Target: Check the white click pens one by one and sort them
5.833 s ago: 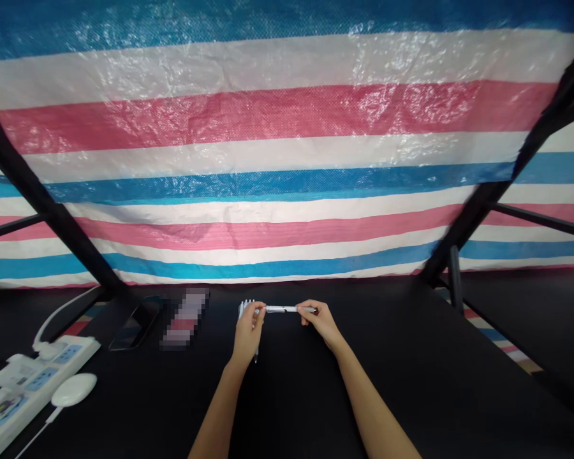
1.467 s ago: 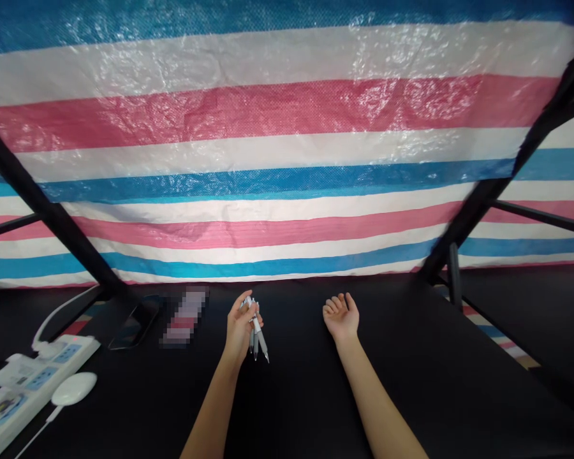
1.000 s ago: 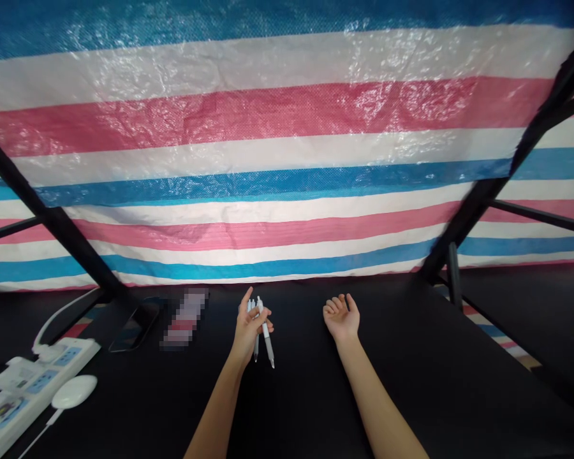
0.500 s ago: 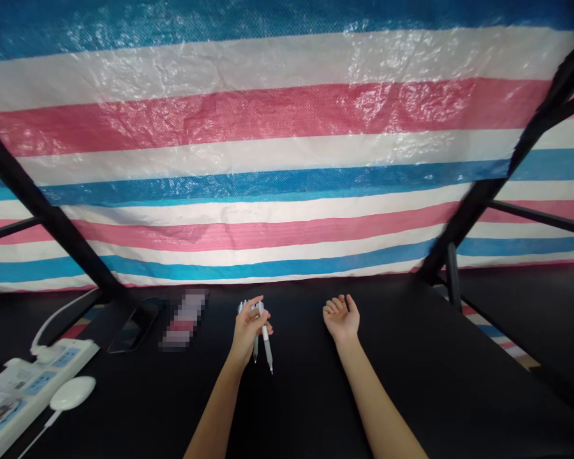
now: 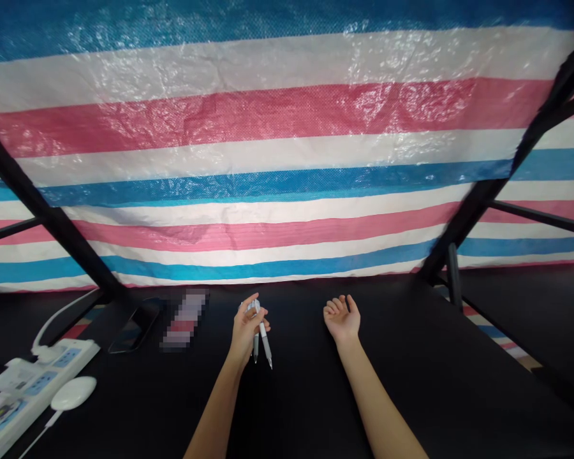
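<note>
Gathered in the left hand (image 5: 245, 326) at lower centre, the slim pens (image 5: 266, 345) look light, stiff and smooth enough to slip; mid-barrel seems the best hold. Right of them, the right hand (image 5: 342, 319) lies palm up, loosely curled and empty.

The sheet (image 5: 277, 153) is striped in blue, red, pink and white; the pens (image 5: 266, 347) are white with grey lower ends; the table (image 5: 296, 408) is black; the power strip (image 5: 69, 357) is white with blue socket panels
</note>
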Tool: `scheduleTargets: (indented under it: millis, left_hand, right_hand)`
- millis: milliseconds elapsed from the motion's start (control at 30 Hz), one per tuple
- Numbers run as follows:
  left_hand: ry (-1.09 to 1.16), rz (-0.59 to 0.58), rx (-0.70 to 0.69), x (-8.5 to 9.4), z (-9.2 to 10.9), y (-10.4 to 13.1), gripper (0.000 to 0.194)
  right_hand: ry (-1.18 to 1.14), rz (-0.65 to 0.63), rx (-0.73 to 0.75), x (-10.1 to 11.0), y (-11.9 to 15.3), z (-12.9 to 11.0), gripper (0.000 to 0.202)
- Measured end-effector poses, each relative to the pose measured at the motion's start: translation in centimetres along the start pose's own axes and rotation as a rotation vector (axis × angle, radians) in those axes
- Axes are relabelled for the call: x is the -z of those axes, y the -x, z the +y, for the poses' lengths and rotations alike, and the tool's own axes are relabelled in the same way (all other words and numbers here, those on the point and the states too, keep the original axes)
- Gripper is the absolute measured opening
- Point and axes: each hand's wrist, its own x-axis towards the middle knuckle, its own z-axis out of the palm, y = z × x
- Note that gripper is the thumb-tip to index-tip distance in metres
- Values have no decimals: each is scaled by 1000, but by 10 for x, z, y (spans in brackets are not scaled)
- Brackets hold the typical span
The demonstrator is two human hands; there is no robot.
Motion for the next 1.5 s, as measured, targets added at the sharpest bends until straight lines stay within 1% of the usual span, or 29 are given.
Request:
scheduleTargets:
  millis: [200, 400, 567, 633, 733, 800, 867, 933, 1033, 1133, 1233, 1333, 1500]
  left_hand:
    - [-11, -8, -10, 1, -1, -1, 58]
    - [-15, -15, -8, 1, -3, -1, 55]
    - [-4, 12, -7, 1, -1, -1, 56]
    - [18, 43, -13, 2, 0, -1, 62]
    - [78, 91, -39, 4, 0, -4, 81]
    - [117, 115, -57, 7, -1, -6, 87]
    - [140, 144, -67, 12, -2, -9, 79]
    - [126, 186, -76, 20, -4, -12, 64]
    - [62, 325, -72, 30, -5, -18, 38]
    - [56, 403, -47, 38, -5, -23, 24]
    - [76, 445, -6, 42, -2, -26, 17]
    - [110, 472, 36, 48, 1, -27, 13]
    - [88, 549, 22, 56, 4, -27, 18]
  right_hand:
    - [-52, 36, -23, -3, 2, 0, 17]
    - [19, 4, -1, 0, 0, 0, 15]
    - [21, 15, 1, 0, -1, 0, 15]
    - [36, 10, 3, 0, -1, 0, 15]
    - [32, 13, -1, 0, -1, 0, 15]
    - [26, 17, -6, 0, -1, -1, 14]
    - [45, 4, -2, 1, -2, -1, 14]
    - [69, -13, 5, 2, -2, -1, 14]
    - [73, -16, 4, 2, -3, -1, 15]
    - [121, -33, 20, 3, -4, -1, 16]
    - [173, -48, 37, 4, -4, -1, 17]
    - [156, -38, 30, 2, -3, -1, 17]
    - [64, 27, 3, -2, 0, 0, 15]
